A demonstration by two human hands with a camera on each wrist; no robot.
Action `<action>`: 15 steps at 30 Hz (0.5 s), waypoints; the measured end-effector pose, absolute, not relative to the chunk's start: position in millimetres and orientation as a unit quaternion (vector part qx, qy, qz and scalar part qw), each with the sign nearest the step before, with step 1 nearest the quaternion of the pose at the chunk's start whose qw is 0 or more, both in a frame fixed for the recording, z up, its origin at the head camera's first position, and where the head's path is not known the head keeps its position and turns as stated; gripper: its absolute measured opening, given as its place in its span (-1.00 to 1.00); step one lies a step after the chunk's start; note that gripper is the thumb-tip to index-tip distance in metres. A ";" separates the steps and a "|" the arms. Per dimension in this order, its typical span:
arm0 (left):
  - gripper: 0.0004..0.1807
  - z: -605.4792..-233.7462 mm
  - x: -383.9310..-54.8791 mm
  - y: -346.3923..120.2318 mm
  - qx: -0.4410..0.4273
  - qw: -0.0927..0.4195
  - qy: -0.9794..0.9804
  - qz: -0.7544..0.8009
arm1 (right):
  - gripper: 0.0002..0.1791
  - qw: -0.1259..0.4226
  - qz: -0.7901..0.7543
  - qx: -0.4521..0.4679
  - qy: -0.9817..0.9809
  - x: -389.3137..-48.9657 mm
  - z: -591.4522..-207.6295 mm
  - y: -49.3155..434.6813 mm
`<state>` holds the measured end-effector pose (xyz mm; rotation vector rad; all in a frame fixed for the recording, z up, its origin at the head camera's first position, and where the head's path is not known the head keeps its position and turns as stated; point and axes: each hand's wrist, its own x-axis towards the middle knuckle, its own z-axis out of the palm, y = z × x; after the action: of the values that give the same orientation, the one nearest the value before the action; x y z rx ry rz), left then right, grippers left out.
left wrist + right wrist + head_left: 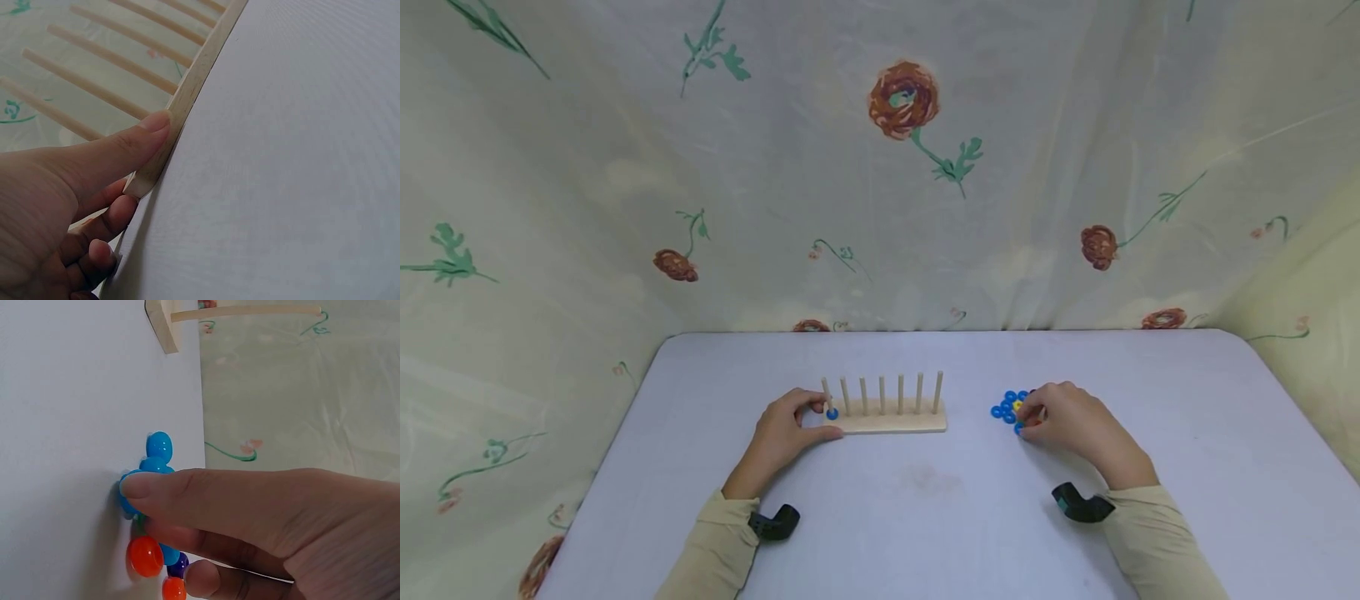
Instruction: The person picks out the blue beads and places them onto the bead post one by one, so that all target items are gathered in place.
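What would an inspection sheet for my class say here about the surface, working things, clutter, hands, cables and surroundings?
Surface: smooth white tabletop, with a faint brownish smudge near the middle.
Job's things: pale wooden peg stand with seven upright round pegs; one round, glossy blue bead low on the leftmost peg; to the stand's right, a cluster of round, glossy blue beads, a yellow bead, orange beads and a purple bead.
Clutter: nothing seen.
Grippers: bare left hand grips the stand's left end; bare right hand pinches another blue bead at the cluster. Black curved devices at both wrists.
Cables: nothing seen.
Surroundings: pale curtain printed with red-brown flowers and green stems.
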<state>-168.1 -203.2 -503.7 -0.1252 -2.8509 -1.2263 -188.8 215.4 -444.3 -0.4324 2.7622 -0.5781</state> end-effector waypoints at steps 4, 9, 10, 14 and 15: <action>-0.40 -504.4 -168.3 -203.4 -0.041 0.017 -0.918 -0.393 | -0.84 0.138 -0.195 -0.150 0.959 -188.3 -447.4 213.3; -0.38 -504.7 -168.3 -203.4 -0.040 0.015 -0.919 -0.392 | -0.85 0.127 -0.192 -0.154 0.961 -188.7 -450.1 212.3; -0.38 -504.6 -168.4 -203.3 -0.040 0.015 -0.919 -0.392 | -0.86 0.123 -0.193 -0.156 0.961 -188.9 -449.7 212.2; -0.38 -504.4 -168.5 -202.8 -0.038 0.014 -0.920 -0.390 | -0.87 0.102 -0.198 -0.160 0.962 -190.3 -448.6 212.0; -0.38 -504.3 -168.6 -202.7 -0.038 0.014 -0.920 -0.389 | -0.87 0.095 -0.200 -0.161 0.962 -190.7 -448.3 212.0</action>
<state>-168.6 -202.7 -504.3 -0.1184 -2.8653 -1.2109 -190.7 212.0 -448.3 -0.4781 2.8521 -0.5920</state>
